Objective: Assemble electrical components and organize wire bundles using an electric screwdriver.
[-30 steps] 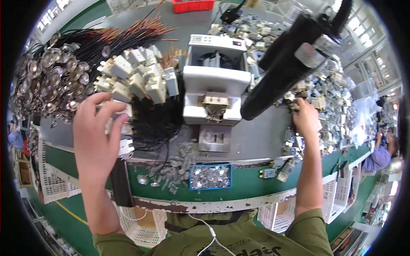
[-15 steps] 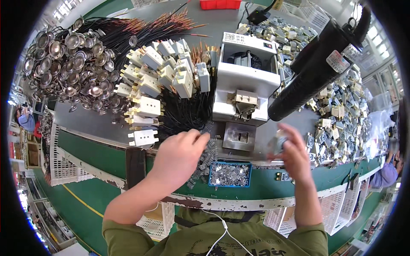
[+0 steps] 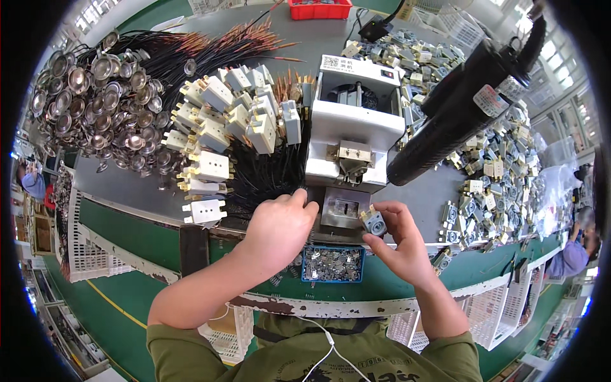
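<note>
My right hand (image 3: pixel 407 245) holds a small grey switch housing (image 3: pixel 375 223) between thumb and fingers, its round recess facing up and a brass terminal at its top. This housing is just right of the metal fixture block (image 3: pixel 345 207) under the white bench press (image 3: pixel 354 127). My left hand (image 3: pixel 281 223) has its fingers pinched together left of the fixture, over the small coil springs and beside the black wires (image 3: pixel 264 172). Whatever lies between those fingertips is hidden. Below the fixture, a blue tray (image 3: pixel 331 281) holds many tiny metal parts.
White and grey switch blocks (image 3: pixel 207 166) stand stacked at left, beside a heap of metal discs (image 3: pixel 102 108). Similar grey housings (image 3: pixel 493 184) are heaped at right. A black cylinder (image 3: pixel 445 124) leans by the press. A red bin (image 3: pixel 320 9) is at the back.
My right hand has come left from the right side with the grey housing, toward the fixture. My left hand stays pinched near the springs. The whole view has shifted slightly.
</note>
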Motion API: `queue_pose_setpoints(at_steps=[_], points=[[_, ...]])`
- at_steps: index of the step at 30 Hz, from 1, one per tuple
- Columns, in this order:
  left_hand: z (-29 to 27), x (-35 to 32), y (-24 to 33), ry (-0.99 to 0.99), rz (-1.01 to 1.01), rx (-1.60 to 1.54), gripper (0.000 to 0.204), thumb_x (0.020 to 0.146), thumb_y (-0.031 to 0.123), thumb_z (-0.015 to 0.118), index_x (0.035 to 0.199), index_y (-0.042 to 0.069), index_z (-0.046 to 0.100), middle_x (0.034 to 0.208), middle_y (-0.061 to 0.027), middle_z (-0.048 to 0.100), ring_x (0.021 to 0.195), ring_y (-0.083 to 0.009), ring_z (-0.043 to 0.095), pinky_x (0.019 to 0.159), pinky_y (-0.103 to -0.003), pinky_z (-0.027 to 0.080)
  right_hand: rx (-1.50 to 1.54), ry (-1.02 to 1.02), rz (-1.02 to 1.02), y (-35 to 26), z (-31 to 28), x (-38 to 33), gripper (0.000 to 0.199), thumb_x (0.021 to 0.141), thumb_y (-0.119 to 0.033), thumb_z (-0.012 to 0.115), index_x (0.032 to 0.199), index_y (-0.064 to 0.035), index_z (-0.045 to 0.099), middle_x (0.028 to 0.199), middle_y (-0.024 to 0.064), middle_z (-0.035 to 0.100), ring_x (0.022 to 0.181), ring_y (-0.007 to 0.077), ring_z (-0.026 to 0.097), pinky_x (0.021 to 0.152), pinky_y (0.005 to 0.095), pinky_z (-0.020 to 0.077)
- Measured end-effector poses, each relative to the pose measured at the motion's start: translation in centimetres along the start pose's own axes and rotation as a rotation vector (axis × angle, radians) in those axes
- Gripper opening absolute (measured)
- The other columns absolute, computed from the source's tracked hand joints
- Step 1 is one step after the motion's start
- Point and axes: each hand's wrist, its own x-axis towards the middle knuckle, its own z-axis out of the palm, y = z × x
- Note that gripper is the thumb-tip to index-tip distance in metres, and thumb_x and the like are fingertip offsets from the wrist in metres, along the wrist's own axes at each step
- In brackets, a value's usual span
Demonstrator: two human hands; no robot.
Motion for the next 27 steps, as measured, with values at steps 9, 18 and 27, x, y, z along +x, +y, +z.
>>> queue_pose_setpoints(at_steps=[9,18,27], points=[[-2.3,-0.7,-0.9,0.152,-0.135,-0.497,0.017,0.088,0.007,0.071,0.102,0.002,0.063,0.099,-0.0098,0.066,0.083,-0.024,0.07,0.067,-0.033,0.055,-0.585,-0.003,-0.377,-0.7,-0.4,2.4,0.039,0.084,0.0,0.071,0.121,-0.0059,0.062,0.111,0.0127,0.065,0.092,0.0293,0.064,0.083,0.0382,0.0529],[-1.5,-1.4,-1.8,0.289,-0.058,-0.617,0.019,0.087,0.004,0.072,0.105,0.004,0.071,0.101,-0.0095,0.069,0.083,-0.0238,0.069,0.071,-0.033,0.056,-1.094,-0.16,-0.44,-3.4,-0.2,2.2,0.042,0.078,-0.007,0.072,0.119,-0.012,0.068,0.099,0.0094,0.065,0.095,0.0277,0.06,0.087,0.0377,0.05],[-0.9,-1.1,-1.8,0.261,0.001,-0.547,0.02,0.088,0.007,0.071,0.108,0.004,0.069,0.098,-0.0118,0.071,0.083,-0.0282,0.071,0.071,-0.036,0.057,-0.917,-0.155,-0.527,-1.1,-0.5,2.8,0.05,0.073,-0.014,0.08,0.121,-0.0152,0.068,0.111,0.0103,0.065,0.091,0.028,0.062,0.087,0.0404,0.0518]])
